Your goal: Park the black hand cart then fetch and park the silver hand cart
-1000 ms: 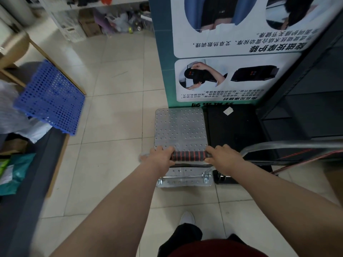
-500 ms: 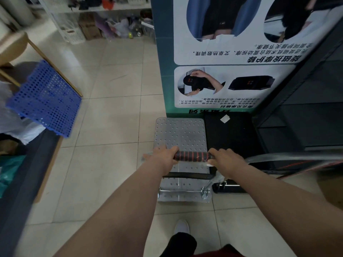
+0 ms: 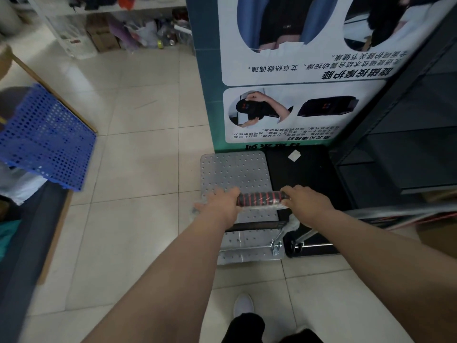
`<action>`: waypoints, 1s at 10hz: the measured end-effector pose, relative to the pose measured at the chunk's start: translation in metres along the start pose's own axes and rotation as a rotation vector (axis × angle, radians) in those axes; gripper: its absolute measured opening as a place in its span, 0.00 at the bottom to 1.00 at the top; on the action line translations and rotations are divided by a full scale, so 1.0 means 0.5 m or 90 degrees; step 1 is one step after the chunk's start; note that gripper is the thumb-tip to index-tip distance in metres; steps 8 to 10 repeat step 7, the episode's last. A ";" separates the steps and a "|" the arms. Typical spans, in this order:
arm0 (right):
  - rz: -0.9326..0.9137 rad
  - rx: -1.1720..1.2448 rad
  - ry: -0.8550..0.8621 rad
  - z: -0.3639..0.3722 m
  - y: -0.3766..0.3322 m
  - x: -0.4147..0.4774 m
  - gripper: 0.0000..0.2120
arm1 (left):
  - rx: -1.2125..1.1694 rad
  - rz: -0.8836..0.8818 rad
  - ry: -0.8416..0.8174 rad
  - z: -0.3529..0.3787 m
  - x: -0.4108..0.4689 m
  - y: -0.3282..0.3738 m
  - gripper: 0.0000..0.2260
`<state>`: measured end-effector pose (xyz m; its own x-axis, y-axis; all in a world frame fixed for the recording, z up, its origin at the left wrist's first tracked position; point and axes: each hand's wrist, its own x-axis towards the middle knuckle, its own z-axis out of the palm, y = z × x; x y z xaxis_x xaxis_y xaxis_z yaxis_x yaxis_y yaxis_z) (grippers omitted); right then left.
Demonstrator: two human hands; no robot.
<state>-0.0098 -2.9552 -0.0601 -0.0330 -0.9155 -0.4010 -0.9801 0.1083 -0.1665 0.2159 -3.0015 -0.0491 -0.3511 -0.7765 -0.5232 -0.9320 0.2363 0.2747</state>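
Observation:
The silver hand cart [image 3: 235, 172] has a dotted metal deck and stands on the tiled floor, its front edge against the poster board. Its handle grip [image 3: 259, 198] is black with red rings. My left hand [image 3: 222, 203] is wrapped round the left end of the grip, and my right hand [image 3: 305, 203] holds the right end. The black hand cart [image 3: 301, 174] sits right beside it on the right, touching it, with a white sticker on its deck and its plastic-wrapped handle [image 3: 400, 211] reaching off to the right.
A tall poster board [image 3: 291, 78] blocks the way ahead. Dark shelving [image 3: 405, 144] stands at the right. A blue perforated panel [image 3: 47, 139] leans at the left over bags. Cluttered shelves [image 3: 118, 28] line the far wall. My white shoe [image 3: 243, 304] is below the cart.
The silver cart has rolled forward a little, closing up to the poster board beside the black cart. Both hands have stayed on the handle grip.

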 end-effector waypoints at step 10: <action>0.007 0.058 0.077 0.035 0.005 -0.057 0.26 | -0.015 -0.009 0.046 0.005 -0.014 0.016 0.22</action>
